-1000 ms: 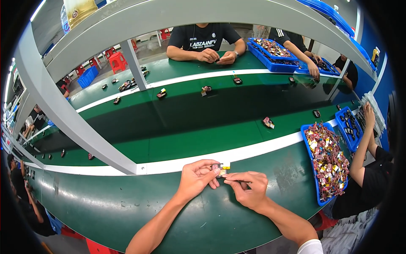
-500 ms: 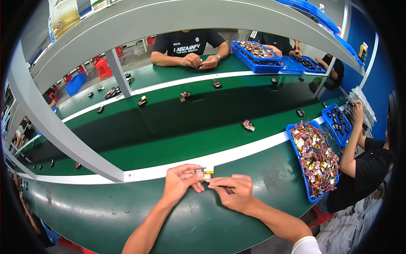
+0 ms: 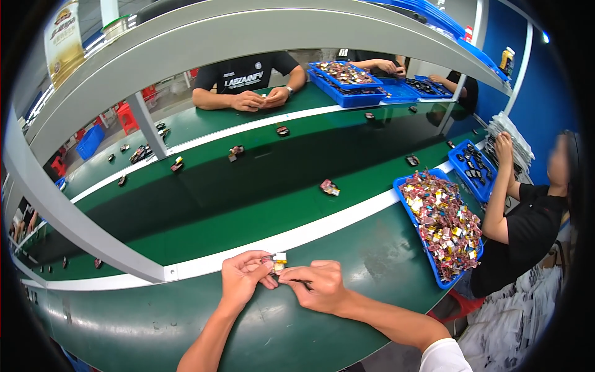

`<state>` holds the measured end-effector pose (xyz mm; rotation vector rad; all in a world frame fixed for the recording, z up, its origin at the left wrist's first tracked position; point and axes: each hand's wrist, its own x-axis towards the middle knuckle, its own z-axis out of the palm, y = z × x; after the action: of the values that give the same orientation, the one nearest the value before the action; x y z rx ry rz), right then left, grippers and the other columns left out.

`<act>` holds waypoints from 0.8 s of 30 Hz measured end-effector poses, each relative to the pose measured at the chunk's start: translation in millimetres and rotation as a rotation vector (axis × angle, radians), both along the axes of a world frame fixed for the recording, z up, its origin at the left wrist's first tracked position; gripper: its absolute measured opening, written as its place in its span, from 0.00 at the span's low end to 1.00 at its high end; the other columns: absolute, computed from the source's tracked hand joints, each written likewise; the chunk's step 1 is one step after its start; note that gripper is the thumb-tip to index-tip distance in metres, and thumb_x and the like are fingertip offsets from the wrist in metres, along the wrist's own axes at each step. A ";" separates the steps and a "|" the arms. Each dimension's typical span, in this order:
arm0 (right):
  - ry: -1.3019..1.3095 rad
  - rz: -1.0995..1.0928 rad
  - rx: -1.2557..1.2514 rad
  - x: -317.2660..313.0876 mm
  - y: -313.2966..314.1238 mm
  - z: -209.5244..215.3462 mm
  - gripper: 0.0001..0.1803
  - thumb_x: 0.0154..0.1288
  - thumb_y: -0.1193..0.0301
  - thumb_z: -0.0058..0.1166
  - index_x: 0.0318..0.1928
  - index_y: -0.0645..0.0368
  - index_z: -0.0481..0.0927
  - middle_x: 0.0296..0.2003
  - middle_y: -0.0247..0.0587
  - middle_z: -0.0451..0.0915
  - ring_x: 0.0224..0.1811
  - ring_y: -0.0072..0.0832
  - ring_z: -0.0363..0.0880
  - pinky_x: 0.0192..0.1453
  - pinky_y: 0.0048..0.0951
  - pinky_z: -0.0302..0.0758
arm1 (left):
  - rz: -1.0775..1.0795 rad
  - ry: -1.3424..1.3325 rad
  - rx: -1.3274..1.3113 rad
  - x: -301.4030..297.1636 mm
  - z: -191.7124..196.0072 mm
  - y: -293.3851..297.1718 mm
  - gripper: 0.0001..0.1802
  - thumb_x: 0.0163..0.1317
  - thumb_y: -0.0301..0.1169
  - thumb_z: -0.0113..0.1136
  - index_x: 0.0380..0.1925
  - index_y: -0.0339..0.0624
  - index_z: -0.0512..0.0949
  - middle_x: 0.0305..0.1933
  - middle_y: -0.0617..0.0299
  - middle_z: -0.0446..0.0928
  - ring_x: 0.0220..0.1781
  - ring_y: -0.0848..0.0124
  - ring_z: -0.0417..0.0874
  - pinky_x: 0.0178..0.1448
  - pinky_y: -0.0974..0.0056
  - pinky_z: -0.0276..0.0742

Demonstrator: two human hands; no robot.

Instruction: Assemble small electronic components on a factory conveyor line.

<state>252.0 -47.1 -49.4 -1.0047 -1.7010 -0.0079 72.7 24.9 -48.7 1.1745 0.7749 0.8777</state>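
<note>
In front of me, low over the green worktop, my left hand grips a small electronic part with a white and yellow block on it. The fingers close round its left side and hide much of it. My right hand pinches a thin dark tool; its kind is too small to tell. The tool's tip meets the lower edge of the part, close to my left fingertips.
At right stands a blue tray heaped with small wired parts. Beyond it, a blue tray holds black pieces near a co-worker's arm. Scattered parts lie on the green belt. A grey post rises at left; another person works opposite.
My view has turned, so the scene sits further left in the picture. Both hands keep their hold, the tool still at the part.
</note>
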 end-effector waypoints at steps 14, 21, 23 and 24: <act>0.146 -0.020 -0.025 2.8 5.0 -1.1 0.09 0.51 0.81 0.72 0.33 0.57 0.85 0.33 0.34 0.90 0.10 0.15 0.64 0.18 0.21 0.62 | 0.504 0.375 0.245 -18.5 7.9 73.7 0.10 0.67 0.19 0.57 0.46 0.23 0.78 0.38 0.52 0.78 0.23 0.70 0.84 0.25 0.67 0.84; 0.122 -0.006 -0.051 -1.3 3.6 1.8 0.08 0.55 0.77 0.70 0.36 0.56 0.86 0.25 0.34 0.86 0.15 0.28 0.75 0.22 0.25 0.70 | 0.769 1.152 0.800 -27.5 23.4 102.1 0.16 0.66 0.35 0.63 0.44 0.31 0.81 0.48 0.41 0.76 0.42 0.40 0.84 0.45 0.44 0.79; 0.120 0.000 -0.050 -2.6 3.5 0.3 0.08 0.55 0.77 0.70 0.36 0.56 0.86 0.26 0.33 0.86 0.15 0.28 0.75 0.22 0.25 0.70 | 0.706 1.020 0.886 -14.4 31.3 111.5 0.14 0.66 0.36 0.63 0.43 0.36 0.83 0.45 0.49 0.80 0.42 0.44 0.85 0.44 0.47 0.80; 0.120 0.030 -0.047 -8.0 3.1 0.9 0.08 0.55 0.77 0.70 0.36 0.56 0.86 0.27 0.33 0.86 0.15 0.29 0.76 0.22 0.26 0.71 | 0.652 0.857 1.056 -14.6 23.1 126.4 0.11 0.66 0.33 0.62 0.41 0.36 0.84 0.36 0.49 0.83 0.33 0.51 0.87 0.40 0.52 0.81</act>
<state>244.0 -44.1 -48.5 -0.9946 -1.6132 0.1108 58.1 151.2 -25.5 2.3807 1.5206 1.4088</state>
